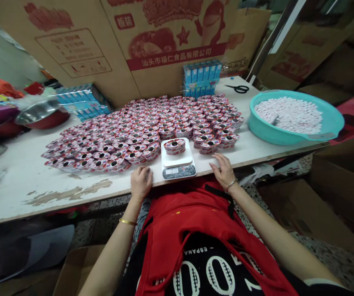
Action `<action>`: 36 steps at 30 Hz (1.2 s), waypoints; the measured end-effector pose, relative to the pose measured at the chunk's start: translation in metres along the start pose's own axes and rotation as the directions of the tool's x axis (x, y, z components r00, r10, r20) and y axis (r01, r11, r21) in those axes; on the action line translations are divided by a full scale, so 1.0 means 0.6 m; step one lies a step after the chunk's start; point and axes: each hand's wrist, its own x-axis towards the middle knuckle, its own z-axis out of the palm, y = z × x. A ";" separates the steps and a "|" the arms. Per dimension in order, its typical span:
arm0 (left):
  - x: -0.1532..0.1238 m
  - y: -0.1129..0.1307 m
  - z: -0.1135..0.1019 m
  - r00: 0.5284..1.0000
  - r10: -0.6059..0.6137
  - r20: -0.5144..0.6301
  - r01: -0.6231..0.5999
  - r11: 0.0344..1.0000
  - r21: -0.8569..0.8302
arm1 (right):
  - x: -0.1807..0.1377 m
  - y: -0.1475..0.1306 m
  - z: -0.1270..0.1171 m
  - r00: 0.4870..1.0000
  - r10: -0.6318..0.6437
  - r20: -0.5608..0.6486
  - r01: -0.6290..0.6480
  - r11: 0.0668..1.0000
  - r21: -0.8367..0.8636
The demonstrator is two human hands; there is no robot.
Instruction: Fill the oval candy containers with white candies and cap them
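Note:
A white kitchen scale (177, 160) with a dark display panel stands at the table's front edge. On its platform sits one small red-and-pink printed oval carton (174, 147) with a dark round hole in its top. My left hand (141, 181) rests on the table edge left of the scale, its fingers curled in and no object showing in it. Right of the scale my right hand (224, 169) lies on the edge, fingers stretched out and holding nothing. Its fingertips are just short of the nearest cartons. Many matching cartons (133, 148) stand in packed rows behind the scale.
A turquoise basin (275, 137) of white wrapped pieces stands at the right, with black scissors (238, 88) behind it. Blue packs (202, 78) and a large cardboard box (118, 61) line the back. A metal bowl (41, 112) is at the left.

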 end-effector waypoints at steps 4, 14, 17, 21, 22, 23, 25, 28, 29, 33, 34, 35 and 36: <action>0.000 0.003 -0.003 1.000 -0.007 0.003 0.007 1.000 -0.002 | -0.010 0.008 0.009 1.000 0.009 0.030 -0.008 1.000 -0.013; 0.003 -0.002 -0.002 1.000 -0.013 0.018 0.013 1.000 0.013 | 0.021 0.026 -0.001 0.999 0.042 -0.001 -0.041 0.984 -0.172; 0.004 -0.001 -0.004 0.999 -0.020 0.036 0.019 0.999 0.027 | 0.024 0.029 0.006 0.997 0.067 -0.023 -0.070 0.974 -0.213; 0.002 -0.001 -0.006 0.998 -0.022 0.050 0.020 0.999 0.029 | 0.024 0.025 0.011 0.996 0.072 -0.044 -0.080 0.967 -0.242; 0.002 0.001 -0.007 0.999 -0.018 0.050 0.017 1.000 0.016 | 0.025 0.024 0.011 0.996 0.071 -0.047 -0.081 0.963 -0.257; 0.003 0.004 -0.009 0.999 -0.012 0.043 0.012 1.000 -0.005 | 0.026 0.024 0.011 0.996 0.067 -0.052 -0.078 0.959 -0.271; 0.013 0.018 -0.017 1.000 0.005 -0.002 -0.005 0.998 -0.059 | 0.027 0.023 0.009 0.997 0.051 -0.057 -0.066 0.955 -0.290; 0.051 0.066 -0.041 0.997 0.044 -0.057 -0.050 0.992 -0.113 | 0.025 0.024 0.006 0.998 0.024 -0.049 -0.037 0.956 -0.290; 0.070 0.088 -0.049 0.997 0.067 -0.039 -0.072 0.991 -0.115 | 0.023 0.024 0.004 0.999 0.017 -0.043 -0.029 0.958 -0.285; 0.153 0.159 -0.056 0.953 0.199 0.227 -0.183 0.979 -0.091 | 0.017 0.028 0.008 0.996 -0.027 -0.088 0.005 0.969 -0.246; 0.171 0.167 -0.054 0.930 0.217 0.296 -0.201 0.976 -0.085 | 0.018 0.028 0.010 0.992 -0.039 -0.117 0.011 0.973 -0.231; 0.185 0.171 -0.053 0.907 0.229 0.355 -0.213 0.974 -0.084 | 0.019 0.027 0.013 0.990 -0.039 -0.137 0.008 0.976 -0.218; 0.195 0.172 -0.055 0.885 0.239 0.399 -0.222 0.971 -0.090 | 0.021 0.025 0.015 0.988 -0.040 -0.150 0.009 0.979 -0.202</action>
